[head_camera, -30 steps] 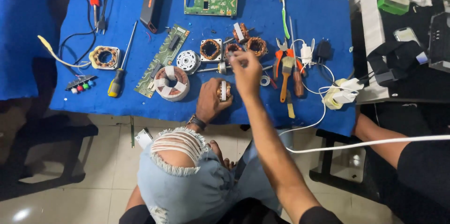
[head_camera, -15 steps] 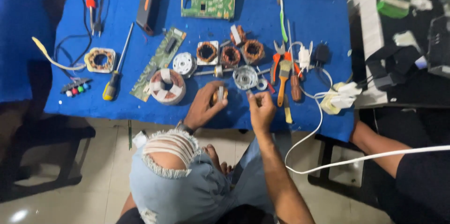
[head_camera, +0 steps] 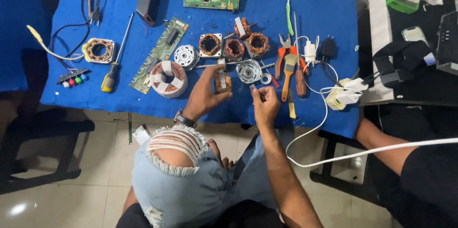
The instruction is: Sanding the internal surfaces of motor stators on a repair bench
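Both hands have drawn back from the parts row: left hand (head_camera: 204, 95) now grips a copper-wound rotor (head_camera: 222, 81) upright, right hand (head_camera: 265, 105) pinches a small part too small to identify.

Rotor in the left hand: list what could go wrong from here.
1. The left hand holds the rotor near the table edge; a slip could send it to the floor.
2. The right hand pinches a small part too small to identify, easily lost among the pliers, brush and washer.
3. The white cable hangs by the right arm and could snag.
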